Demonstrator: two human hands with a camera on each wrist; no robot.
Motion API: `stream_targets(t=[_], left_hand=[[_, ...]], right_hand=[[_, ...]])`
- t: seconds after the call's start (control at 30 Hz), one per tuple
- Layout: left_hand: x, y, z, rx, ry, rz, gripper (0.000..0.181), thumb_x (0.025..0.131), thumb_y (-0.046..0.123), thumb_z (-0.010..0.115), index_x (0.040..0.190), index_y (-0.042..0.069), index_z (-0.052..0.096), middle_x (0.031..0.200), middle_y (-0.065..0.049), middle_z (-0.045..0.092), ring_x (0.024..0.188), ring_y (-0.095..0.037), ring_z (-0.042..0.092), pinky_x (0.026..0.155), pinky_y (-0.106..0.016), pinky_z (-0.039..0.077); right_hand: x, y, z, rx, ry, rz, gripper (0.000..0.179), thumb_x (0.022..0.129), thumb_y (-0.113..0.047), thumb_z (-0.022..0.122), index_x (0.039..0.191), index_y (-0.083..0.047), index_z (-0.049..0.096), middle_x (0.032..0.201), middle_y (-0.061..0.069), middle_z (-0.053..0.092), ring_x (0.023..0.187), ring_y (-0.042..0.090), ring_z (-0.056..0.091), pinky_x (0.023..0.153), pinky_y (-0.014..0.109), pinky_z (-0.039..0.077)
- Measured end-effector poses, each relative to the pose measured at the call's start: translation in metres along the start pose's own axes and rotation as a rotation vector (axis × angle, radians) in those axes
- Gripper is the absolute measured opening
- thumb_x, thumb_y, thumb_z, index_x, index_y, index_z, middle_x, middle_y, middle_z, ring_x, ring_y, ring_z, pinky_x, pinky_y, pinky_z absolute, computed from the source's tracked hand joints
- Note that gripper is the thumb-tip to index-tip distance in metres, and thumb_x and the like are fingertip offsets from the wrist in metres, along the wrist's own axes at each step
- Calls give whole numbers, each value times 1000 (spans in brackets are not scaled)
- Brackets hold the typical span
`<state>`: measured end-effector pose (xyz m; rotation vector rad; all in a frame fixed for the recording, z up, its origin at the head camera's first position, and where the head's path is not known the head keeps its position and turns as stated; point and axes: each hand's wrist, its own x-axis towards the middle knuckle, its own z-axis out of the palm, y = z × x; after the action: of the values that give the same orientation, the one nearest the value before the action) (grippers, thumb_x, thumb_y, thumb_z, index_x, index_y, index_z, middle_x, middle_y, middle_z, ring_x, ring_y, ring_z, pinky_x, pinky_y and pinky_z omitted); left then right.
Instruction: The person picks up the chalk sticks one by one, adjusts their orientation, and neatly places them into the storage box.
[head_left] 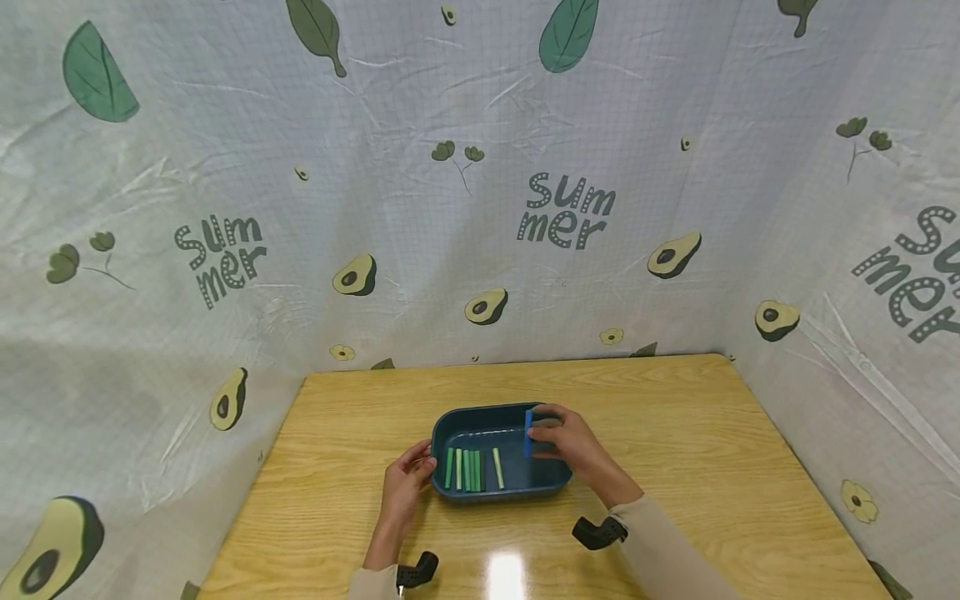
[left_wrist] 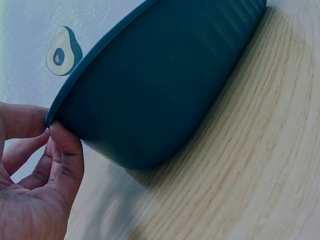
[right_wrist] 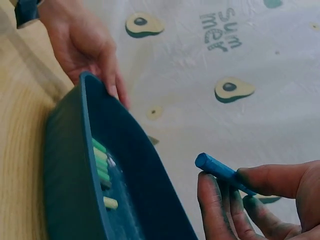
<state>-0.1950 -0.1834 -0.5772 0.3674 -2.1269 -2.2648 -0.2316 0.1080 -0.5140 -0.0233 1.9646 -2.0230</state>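
Note:
A dark blue plastic tray (head_left: pixel 501 498) with rounded corners stands on the table. My left hand (head_left: pixel 406 482) pinches its left rim between thumb and fingers, as the left wrist view shows up close. Over the tray's right part, my right hand (head_left: pixel 567 439) holds a blue chalk stick (right_wrist: pixel 220 169) between thumb and fingertips. Dark dust coats those fingertips. Inside the tray, at its left, several green and pale yellow chalk sticks (head_left: pixel 467 471) lie side by side, with a dark one beside them. A pale yellow chalk stick (head_left: pixel 498 468) lies a little apart to their right.
The wood-grain table (head_left: pixel 360 400) extends around the tray on all sides. A white sheet (head_left: pixel 420 217) printed with avocados and leaves hangs behind it and at both sides. A black wrist camera (head_left: pixel 600 532) sits on each forearm.

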Motion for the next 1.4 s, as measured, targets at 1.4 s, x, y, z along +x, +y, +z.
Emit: stream_targets(t=[1.4], left_hand=[[-1, -2, -1, -6, 4, 14, 41, 94, 3, 61, 134, -3, 56, 123, -20, 55, 92, -6, 59, 74, -19, 54]], right_hand=[[31, 29, 49, -187, -115, 158, 49, 85, 2, 67, 131, 6, 50, 99, 20, 66, 85, 23, 68, 70, 43, 60]])
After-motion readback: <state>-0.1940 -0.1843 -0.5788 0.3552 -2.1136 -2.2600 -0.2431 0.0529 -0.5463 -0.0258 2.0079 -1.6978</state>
